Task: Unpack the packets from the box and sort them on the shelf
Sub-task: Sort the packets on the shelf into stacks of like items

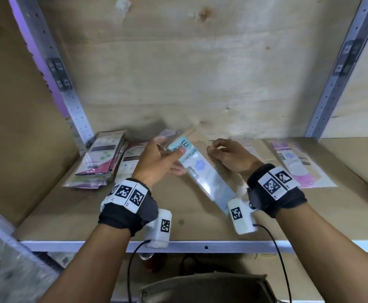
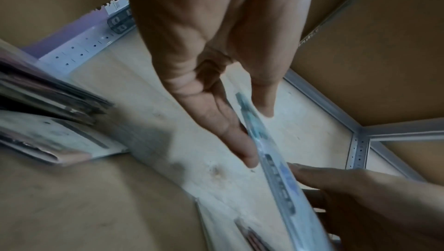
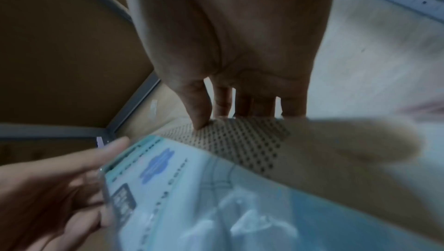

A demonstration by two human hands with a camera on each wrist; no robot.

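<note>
Packets are held above the wooden shelf [image 1: 200, 219], near its middle. A light-blue packet [image 1: 197, 169] runs from 11 o'clock down to 5 o'clock; the left hand [image 1: 159, 160] pinches its upper end, thumb on the printed face and fingers [image 2: 230, 133] flat behind it, wrist angled in from 7 o'clock. Just behind it a beige packet [image 1: 213, 156] with a dotted mesh pattern is pinched at its top edge by the right hand [image 1: 231, 156], thumb [image 3: 199, 110] on the front, fingers curled behind, forearm reaching in from 5 o'clock. At 9 o'clock a leaning stack of maroon-and-white packets [image 1: 104, 158] sits on the shelf; at 3 o'clock pink packets [image 1: 296, 165] lie flat.
</note>
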